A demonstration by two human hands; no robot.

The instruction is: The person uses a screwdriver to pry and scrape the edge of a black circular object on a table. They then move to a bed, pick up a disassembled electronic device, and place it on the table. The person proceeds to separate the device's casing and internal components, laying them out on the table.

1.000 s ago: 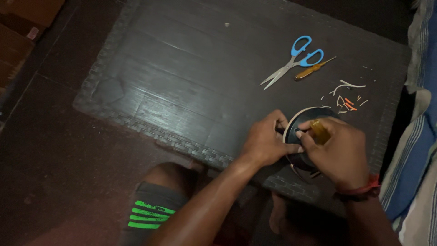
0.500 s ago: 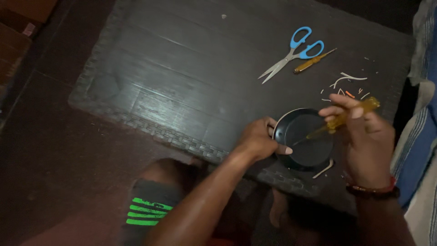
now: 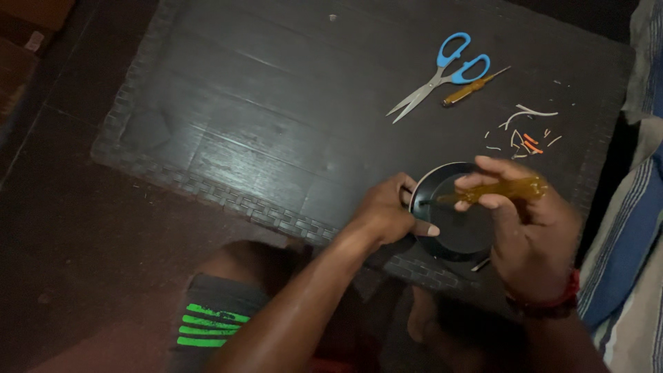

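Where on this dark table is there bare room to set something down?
The widest free patch on the table lies left of the scissors, back to the far edge. It is crowded at right: small screwdriver, wire scraps, and the black round dish between left hand and right hand.

Round dish (image 3: 461,235) at table (image 3: 228,103) near edge, scissors (image 3: 442,72) behind it, small screwdriver (image 3: 473,86) just right of scissors, wire scraps (image 3: 528,135) behind-right of dish
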